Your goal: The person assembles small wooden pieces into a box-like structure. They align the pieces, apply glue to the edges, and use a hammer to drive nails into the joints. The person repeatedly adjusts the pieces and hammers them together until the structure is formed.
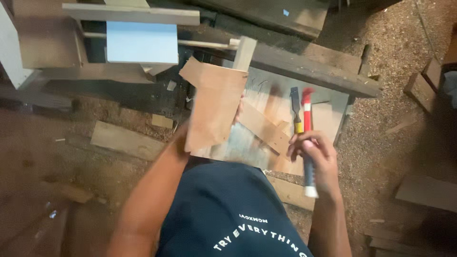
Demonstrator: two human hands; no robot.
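Note:
My left hand (180,135) grips the lower left edge of a thin brown wooden board (213,102) and holds it tilted over a low work surface (328,119). Most of that hand is hidden behind the board. My right hand (316,154) is closed around a tool with a red, white and blue handle (307,123), its red end pointing away from me. A chisel with a yellow handle and dark blade (296,110) lies on the surface just left of that tool. Flat wood strips (264,128) rest crossed on the surface beneath the board.
A long dark plank (304,66) runs across behind the work surface. A pale blue panel (142,43) sits in a wooden frame at the top left. Offcuts (124,140) lie on the sawdust-covered floor (395,43), with more wood pieces (423,190) at the right.

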